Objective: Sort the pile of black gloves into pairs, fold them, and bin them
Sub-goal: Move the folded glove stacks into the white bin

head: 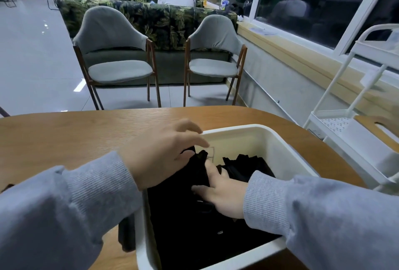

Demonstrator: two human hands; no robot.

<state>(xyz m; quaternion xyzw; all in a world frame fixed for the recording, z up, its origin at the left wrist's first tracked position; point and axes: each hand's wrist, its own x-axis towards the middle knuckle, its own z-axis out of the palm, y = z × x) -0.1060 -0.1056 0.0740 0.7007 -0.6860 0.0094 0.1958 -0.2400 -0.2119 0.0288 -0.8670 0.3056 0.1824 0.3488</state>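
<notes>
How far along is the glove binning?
Late stage, apparently. Done: black gloves already lie in the white bin. In hand: the left hand grips a black bundle over the bin; the right hand presses it down. Left: one dark piece lies outside beside the bin.

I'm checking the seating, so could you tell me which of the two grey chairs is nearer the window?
The right chair; it stands by the window wall, while the left chair sits out toward the open floor.

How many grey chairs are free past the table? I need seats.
2: one grey chair left, one right, both empty, beyond the table and before the leaf-patterned sofa. Others may sit outside view.
</notes>
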